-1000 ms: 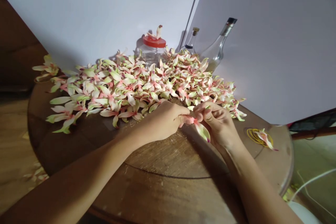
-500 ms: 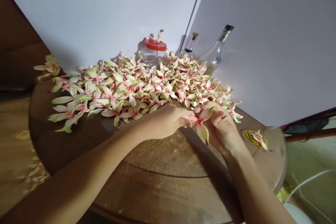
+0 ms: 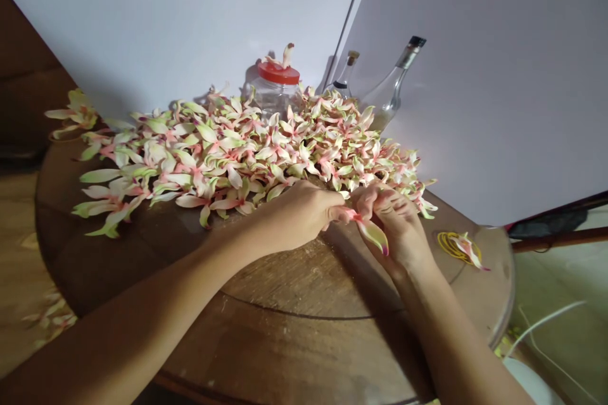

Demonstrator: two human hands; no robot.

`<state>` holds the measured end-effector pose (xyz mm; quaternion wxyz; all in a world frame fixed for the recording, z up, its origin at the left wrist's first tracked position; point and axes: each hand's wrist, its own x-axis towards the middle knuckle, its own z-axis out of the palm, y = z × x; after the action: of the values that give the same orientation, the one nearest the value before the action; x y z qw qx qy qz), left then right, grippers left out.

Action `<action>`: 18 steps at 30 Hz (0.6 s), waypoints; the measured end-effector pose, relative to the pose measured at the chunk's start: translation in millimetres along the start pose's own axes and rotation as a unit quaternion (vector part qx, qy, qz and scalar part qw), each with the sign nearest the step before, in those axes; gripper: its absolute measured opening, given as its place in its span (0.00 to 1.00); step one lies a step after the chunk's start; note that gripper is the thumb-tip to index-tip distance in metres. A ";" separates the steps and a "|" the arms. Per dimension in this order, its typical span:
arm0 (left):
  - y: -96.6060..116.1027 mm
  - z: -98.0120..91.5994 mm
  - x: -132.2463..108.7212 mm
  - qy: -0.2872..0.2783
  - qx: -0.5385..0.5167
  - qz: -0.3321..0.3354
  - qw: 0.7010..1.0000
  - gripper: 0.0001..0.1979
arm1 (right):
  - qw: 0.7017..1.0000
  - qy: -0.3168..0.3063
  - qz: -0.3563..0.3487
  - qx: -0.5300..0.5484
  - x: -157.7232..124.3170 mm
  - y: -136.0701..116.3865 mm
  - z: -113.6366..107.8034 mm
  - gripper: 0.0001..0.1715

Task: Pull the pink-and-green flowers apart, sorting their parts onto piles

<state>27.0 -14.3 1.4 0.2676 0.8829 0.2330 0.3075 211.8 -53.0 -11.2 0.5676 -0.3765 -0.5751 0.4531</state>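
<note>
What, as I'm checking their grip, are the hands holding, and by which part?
The left hand and right hand pinch one pink-and-green flower by its pink centre between their fingertips; its long petal hangs free.

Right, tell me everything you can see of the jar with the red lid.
The jar is a clear, wide-mouthed container, glass or plastic, closed with a ribbed red lid. It stands upright at the back of the table, near the white wall. The heap of flowers presses against it and hides its lower part. One pale flower rests on the lid. Whatever is inside cannot be made out.
</note>
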 end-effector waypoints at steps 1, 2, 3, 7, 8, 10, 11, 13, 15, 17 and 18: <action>0.2 1.2 0.6 0.017 0.013 0.005 1.000 0.17 | 1.000 0.009 -0.005 -0.007 -0.2 0.3 0.8 0.21; 0.3 2.3 1.1 0.033 0.025 0.007 0.999 0.17 | 1.000 0.016 -0.010 -0.016 -0.3 0.2 1.2 0.21; 0.3 3.0 1.4 0.048 0.034 0.007 0.998 0.18 | 0.999 0.021 -0.012 -0.026 -0.3 -0.5 1.4 0.21; 1.2 1.8 1.3 0.047 0.031 -0.001 0.998 0.17 | 0.999 0.008 -0.014 -0.037 1.0 -5.9 -0.6 0.23; 1.5 1.1 1.0 0.039 0.022 -0.002 0.999 0.14 | 0.999 0.002 -0.014 -0.035 1.3 -6.7 -1.2 0.23; 1.4 0.5 0.7 0.029 0.008 0.000 1.000 0.09 | 0.999 -0.004 -0.014 -0.036 1.5 -6.4 -1.9 0.22; 0.9 0.9 0.7 0.028 0.009 -0.001 1.000 0.09 | 0.999 -0.005 -0.015 -0.038 1.3 -5.4 -1.7 0.21; -0.2 2.4 0.9 0.037 0.023 0.000 0.999 0.12 | 0.999 0.000 -0.024 -0.039 0.5 -2.8 -0.7 0.20; -0.9 4.0 1.1 0.055 0.040 0.000 0.998 0.14 | 0.999 0.008 -0.037 -0.034 -0.5 -1.6 0.5 0.20; -0.3 4.3 1.0 0.065 0.033 -0.003 0.997 0.14 | 0.998 0.015 -0.044 -0.032 -1.3 -3.0 0.7 0.19; 0.3 4.0 0.9 0.063 0.019 -0.005 0.998 0.13 | 0.998 0.017 -0.042 -0.034 -1.6 -4.5 0.4 0.19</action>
<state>30.3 -15.4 -0.7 0.2371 0.8655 0.2599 0.3566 211.8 -55.9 -7.4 0.5830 -0.3786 -0.5958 0.4023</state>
